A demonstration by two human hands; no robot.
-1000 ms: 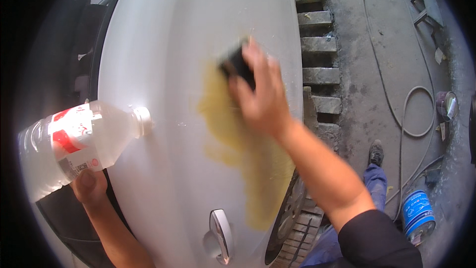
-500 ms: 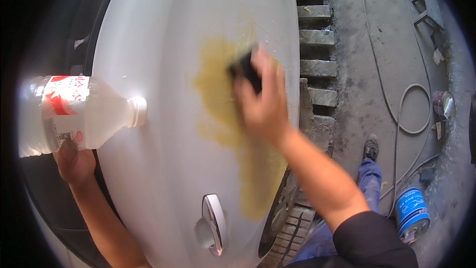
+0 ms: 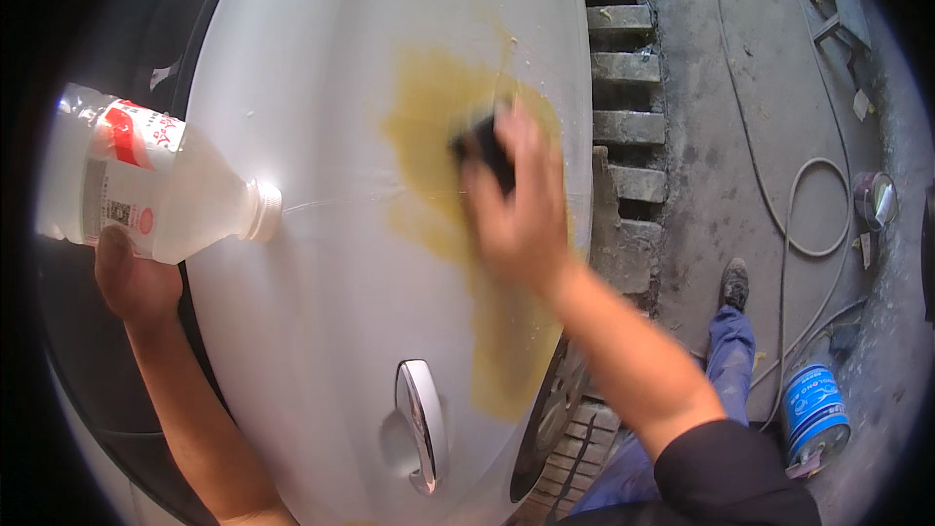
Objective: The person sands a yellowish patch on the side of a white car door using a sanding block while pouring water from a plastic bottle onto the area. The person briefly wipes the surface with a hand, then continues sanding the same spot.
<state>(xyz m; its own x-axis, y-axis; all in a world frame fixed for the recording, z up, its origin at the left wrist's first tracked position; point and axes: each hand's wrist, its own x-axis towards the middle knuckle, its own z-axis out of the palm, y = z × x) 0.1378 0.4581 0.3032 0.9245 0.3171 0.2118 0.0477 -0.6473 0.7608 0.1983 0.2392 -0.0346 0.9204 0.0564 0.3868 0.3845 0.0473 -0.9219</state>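
My left hand (image 3: 136,278) is closed round the lower side of a large clear plastic bottle (image 3: 205,190) with a red and white label. The bottle lies nearly level, its white cap toward the car, and a thin jet of liquid runs from the cap across to the panel. My right hand (image 3: 521,190) grips a black sanding block (image 3: 484,148), slightly blurred, flat against a yellow-brown filler patch (image 3: 429,156) on the silver car panel (image 3: 312,312). Wet drops and streaks show around the patch. What lies under the block is hidden.
Below the patch is a chrome door handle (image 3: 421,429), with a wheel (image 3: 547,409) at the lower right. Slotted concrete blocks (image 3: 628,127) run beside the car. On the floor are a looped hose (image 3: 794,185), a blue can (image 3: 816,414), a small pot (image 3: 874,200) and my shoe (image 3: 735,284).
My left hand has raised the bottle and tilted its cap end downward, and a jet of liquid now shows from the cap. The right hand with the block has shifted only slightly.
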